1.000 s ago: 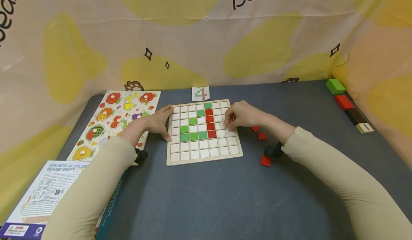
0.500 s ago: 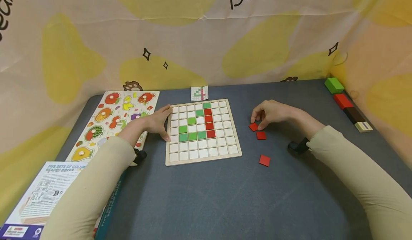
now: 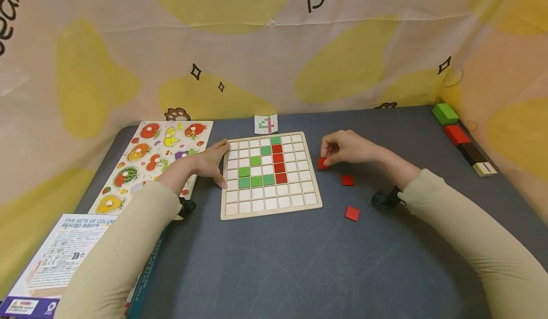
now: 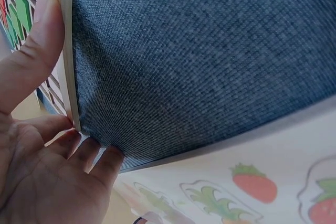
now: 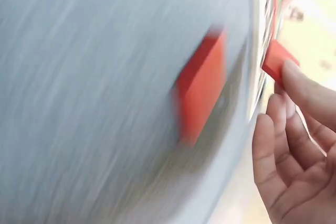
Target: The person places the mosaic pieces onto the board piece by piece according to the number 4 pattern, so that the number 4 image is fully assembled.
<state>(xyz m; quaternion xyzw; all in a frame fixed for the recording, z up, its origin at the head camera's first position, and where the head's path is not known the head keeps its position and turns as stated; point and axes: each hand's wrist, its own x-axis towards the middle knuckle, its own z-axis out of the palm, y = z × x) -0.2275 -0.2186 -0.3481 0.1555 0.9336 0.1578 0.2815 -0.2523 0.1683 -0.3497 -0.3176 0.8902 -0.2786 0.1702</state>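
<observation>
In the head view my right hand [image 3: 350, 148] pinches a small red square tile [image 3: 322, 163] just off the right edge of a pale wooden grid board [image 3: 274, 213]. The right wrist view shows this tile [image 5: 278, 61] between thumb and fingertips. My left hand [image 3: 209, 163] rests at the board's left edge, thumb and fingers spread. Its thumb [image 4: 44, 40] lies along the rim in the left wrist view, the other fingertips near the board's corner. Several green tiles [image 3: 256, 181] and a column of red tiles [image 3: 279, 168] fill cells among white squares.
Two loose red tiles, one nearer the board [image 3: 347, 180] and one closer to me [image 3: 352, 213], lie to the right. A pattern card [image 3: 266, 124] stands behind the board. A fruit puzzle board [image 3: 145, 167] and a box [image 3: 64, 257] sit left; coloured blocks [image 3: 458, 136] line the far right.
My right hand went from the board's right side out to the loose red tiles, picked up the farthest one and came back left with it. My left hand stayed at the board.
</observation>
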